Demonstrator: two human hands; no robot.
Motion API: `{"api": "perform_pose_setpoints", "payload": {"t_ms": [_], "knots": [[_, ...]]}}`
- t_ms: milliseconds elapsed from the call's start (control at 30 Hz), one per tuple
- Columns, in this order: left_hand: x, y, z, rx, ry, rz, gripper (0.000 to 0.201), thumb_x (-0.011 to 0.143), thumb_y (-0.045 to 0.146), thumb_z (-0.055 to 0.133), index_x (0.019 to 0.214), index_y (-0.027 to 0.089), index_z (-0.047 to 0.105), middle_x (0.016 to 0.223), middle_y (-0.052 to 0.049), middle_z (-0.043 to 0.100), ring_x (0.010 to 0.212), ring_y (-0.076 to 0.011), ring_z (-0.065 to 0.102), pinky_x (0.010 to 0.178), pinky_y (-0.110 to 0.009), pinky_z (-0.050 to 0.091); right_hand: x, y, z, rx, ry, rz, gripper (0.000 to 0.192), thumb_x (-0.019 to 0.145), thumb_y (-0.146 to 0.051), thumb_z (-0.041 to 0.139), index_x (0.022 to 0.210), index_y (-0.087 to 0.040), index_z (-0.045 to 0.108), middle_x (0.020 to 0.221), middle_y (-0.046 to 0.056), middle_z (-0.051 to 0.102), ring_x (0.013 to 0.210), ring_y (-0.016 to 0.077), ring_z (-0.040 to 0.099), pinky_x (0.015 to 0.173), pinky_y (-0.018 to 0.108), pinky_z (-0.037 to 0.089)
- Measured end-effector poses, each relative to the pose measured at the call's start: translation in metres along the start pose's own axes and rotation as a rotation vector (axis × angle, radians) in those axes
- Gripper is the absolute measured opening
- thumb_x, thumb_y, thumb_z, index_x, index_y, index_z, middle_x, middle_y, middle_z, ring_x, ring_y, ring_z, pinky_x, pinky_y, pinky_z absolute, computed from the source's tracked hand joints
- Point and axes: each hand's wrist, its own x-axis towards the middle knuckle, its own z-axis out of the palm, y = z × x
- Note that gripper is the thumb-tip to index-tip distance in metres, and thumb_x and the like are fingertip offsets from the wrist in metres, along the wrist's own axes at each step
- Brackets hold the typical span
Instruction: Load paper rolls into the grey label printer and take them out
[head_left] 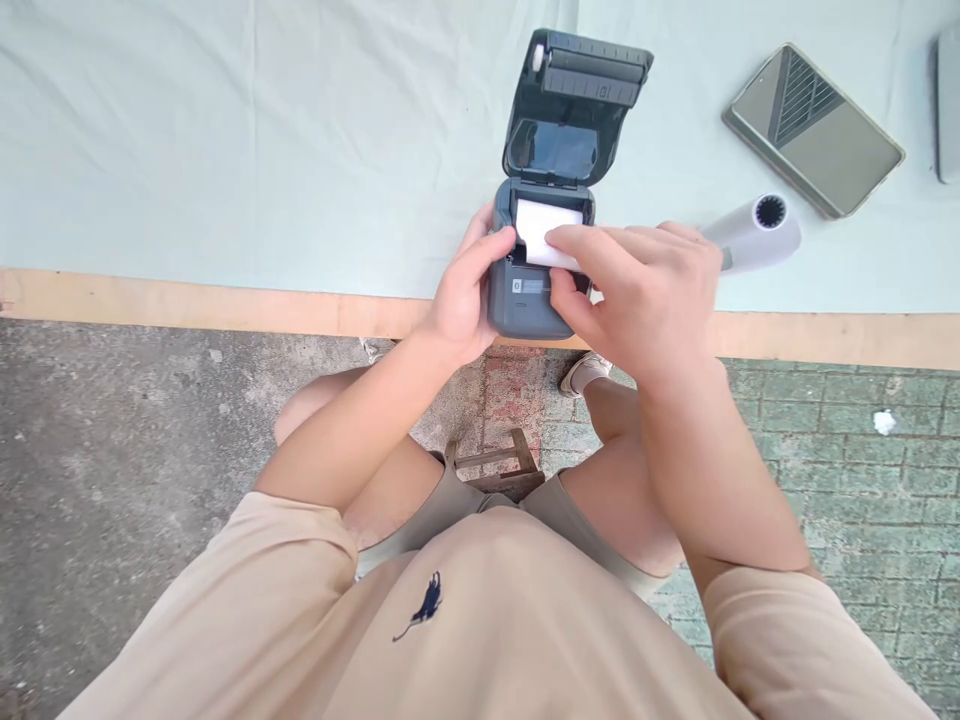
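- Head view, grip: the left hand (461, 295) is wrapped around the left side of a small dark label printer (540, 270), thumb laid over its top edge, clamped on the body.
- The right hand (637, 290) reaches across from the right; its fingertips (559, 240) press together on the white paper roll (544, 232) sitting in the printer's open bay.
- The printer stands at the near edge of the table (225, 180), which is covered by a pale cloth, straight ahead of the person; its lid (574, 105) is swung up and back, away from the body.
- A second paper roll (754, 232) lies on its side just right of the right hand.
- A tablet (814, 130) lies flat at the far right, well apart from the printer.
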Motion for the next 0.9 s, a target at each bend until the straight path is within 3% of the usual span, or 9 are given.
{"api": "perform_pose_setpoints", "payload": {"t_ms": [200,400,500,600,667,733,833,900], "knots": [[0.0,-0.001,0.0,-0.027,0.008,0.007,0.019,0.092,0.019,0.037,0.104,0.018,0.052,0.087,0.0,0.06,0.126,-0.0221,0.053,0.102,-0.035,0.05,0.005,-0.007,0.005,-0.006,0.055,0.187,0.036,0.082,-0.016,0.042,0.111,-0.024,0.062,0.078,0.002,0.068,0.067,0.0155,0.057,0.056,0.03,0.026],[0.001,-0.003,-0.005,-0.008,0.004,-0.005,0.018,0.091,0.021,0.04,0.103,0.02,0.053,0.092,0.0,0.063,0.126,-0.0251,0.052,0.1,-0.038,0.053,0.007,0.004,-0.002,0.069,-0.068,-0.037,0.03,0.093,-0.03,0.04,0.094,-0.026,0.07,0.101,-0.002,0.07,0.074,0.014,0.062,0.053,0.029,0.025],[-0.001,0.0,-0.004,-0.032,-0.006,0.003,0.015,0.091,0.023,0.043,0.1,0.024,0.054,0.097,-0.001,0.066,0.131,-0.025,0.047,0.105,-0.038,0.05,0.003,0.006,0.0,0.082,-0.021,-0.111,0.032,0.096,-0.037,0.038,0.107,-0.029,0.068,0.11,-0.003,0.068,0.078,0.0141,0.064,0.051,0.028,0.025],[-0.002,0.002,-0.002,-0.036,-0.024,0.005,0.011,0.091,0.027,0.045,0.095,0.026,0.055,0.107,0.0,0.067,0.136,-0.0242,0.042,0.108,-0.036,0.047,-0.004,0.005,0.006,0.051,0.076,-0.164,0.032,0.096,-0.031,0.04,0.121,-0.033,0.06,0.114,-0.002,0.066,0.081,0.0131,0.062,0.051,0.027,0.027],[-0.001,0.002,-0.002,-0.009,0.007,-0.001,0.018,0.092,0.024,0.041,0.104,0.022,0.054,0.108,0.0,0.066,0.136,-0.0248,0.042,0.109,-0.038,0.046,-0.008,0.005,0.009,0.043,0.115,-0.185,0.032,0.095,-0.028,0.042,0.121,-0.033,0.061,0.112,0.0,0.066,0.077,0.0118,0.06,0.052,0.027,0.029],[0.001,0.001,-0.002,0.011,0.049,-0.009,0.032,0.093,0.021,0.038,0.124,0.02,0.043,0.108,0.001,0.064,0.135,-0.0247,0.043,0.108,-0.042,0.046,-0.012,0.006,0.012,0.035,0.162,-0.197,0.03,0.094,-0.026,0.046,0.119,-0.031,0.061,0.109,0.0,0.066,0.072,0.0112,0.058,0.053,0.027,0.031],[0.002,0.0,-0.002,0.024,0.059,0.019,0.052,0.094,0.024,0.039,0.142,0.031,0.02,0.115,0.004,0.061,0.134,-0.0233,0.045,0.106,-0.043,0.048,-0.017,0.008,0.014,0.02,0.247,-0.236,0.03,0.091,-0.023,0.049,0.117,-0.031,0.062,0.106,0.0,0.066,0.068,0.011,0.053,0.053,0.027,0.032],[0.001,0.001,-0.002,0.024,0.031,0.053,0.052,0.094,0.025,0.039,0.142,0.031,0.02,0.12,0.004,0.06,0.135,-0.0238,0.044,0.106,-0.041,0.047,-0.019,0.008,0.014,0.038,0.247,-0.255,0.03,0.091,-0.028,0.049,0.118,-0.032,0.061,0.108,0.001,0.065,0.069,0.0118,0.053,0.054,0.028,0.034]]}}
